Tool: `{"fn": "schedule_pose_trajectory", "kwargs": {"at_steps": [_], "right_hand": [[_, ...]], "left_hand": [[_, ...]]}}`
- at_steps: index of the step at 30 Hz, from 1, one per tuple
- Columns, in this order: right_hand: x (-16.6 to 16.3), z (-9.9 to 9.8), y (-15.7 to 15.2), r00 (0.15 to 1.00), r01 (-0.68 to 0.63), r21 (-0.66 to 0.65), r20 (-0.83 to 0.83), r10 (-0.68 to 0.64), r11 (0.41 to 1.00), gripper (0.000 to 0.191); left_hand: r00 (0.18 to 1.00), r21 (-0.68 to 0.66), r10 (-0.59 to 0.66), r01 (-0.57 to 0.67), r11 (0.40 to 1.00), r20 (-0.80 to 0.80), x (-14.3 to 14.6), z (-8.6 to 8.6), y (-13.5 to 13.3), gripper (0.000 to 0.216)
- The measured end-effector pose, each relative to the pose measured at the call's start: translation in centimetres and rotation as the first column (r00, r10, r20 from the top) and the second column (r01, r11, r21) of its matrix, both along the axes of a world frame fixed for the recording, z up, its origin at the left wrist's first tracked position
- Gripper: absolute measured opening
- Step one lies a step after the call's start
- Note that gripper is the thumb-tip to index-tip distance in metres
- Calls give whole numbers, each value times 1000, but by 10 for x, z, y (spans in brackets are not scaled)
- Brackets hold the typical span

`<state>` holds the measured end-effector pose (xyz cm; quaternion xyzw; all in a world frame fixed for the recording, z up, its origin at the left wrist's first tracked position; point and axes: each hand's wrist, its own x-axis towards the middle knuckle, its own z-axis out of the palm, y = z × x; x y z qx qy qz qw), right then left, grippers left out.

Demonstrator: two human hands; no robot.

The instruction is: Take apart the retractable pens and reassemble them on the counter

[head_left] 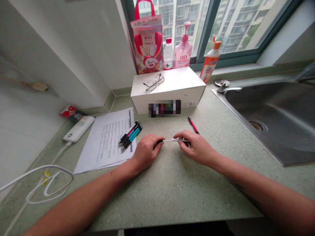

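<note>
Between my two hands stretches a pen in separated parts. My left hand [147, 149] pinches its black end piece [159, 141] between thumb and fingers. In the pinch of my right hand [198, 147] is the white pen barrel [175, 140], pointing left. A thin, pale refill [167, 140] spans the gap between the two parts. Beyond my right hand lies a red and black pen [193, 125] on the counter. To the left of my left hand, several pens [130, 136] with turquoise, red, white and black barrels rest in a bunch on printed sheets [98, 144].
Behind my hands stands a white box [169, 85] with eyeglasses [155, 83] on top. A white power bank [78, 128] with a looped cable [49, 177] is at the left. A steel sink [273, 121] is set into the right side of the counter [172, 196].
</note>
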<state>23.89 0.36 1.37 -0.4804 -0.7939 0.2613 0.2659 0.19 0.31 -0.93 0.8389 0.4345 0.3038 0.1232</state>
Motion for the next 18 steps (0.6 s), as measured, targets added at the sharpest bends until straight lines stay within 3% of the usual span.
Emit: {"fn": "schedule_pose_trajectory", "kwargs": {"at_steps": [8, 13, 18], "right_hand": [[8, -1, 7, 982, 190, 81, -15, -190, 978, 21], [4, -1, 3, 996, 85, 161, -5, -85, 983, 21], [1, -7, 2, 987, -114, 270, 140, 79, 956, 22]], "left_hand": [[985, -65, 168, -165, 984, 35, -5, 0, 8, 8], [986, -30, 164, -165, 986, -34, -4, 0, 9, 5], [991, -30, 77, -81, 996, -105, -2, -2, 9, 8]]}}
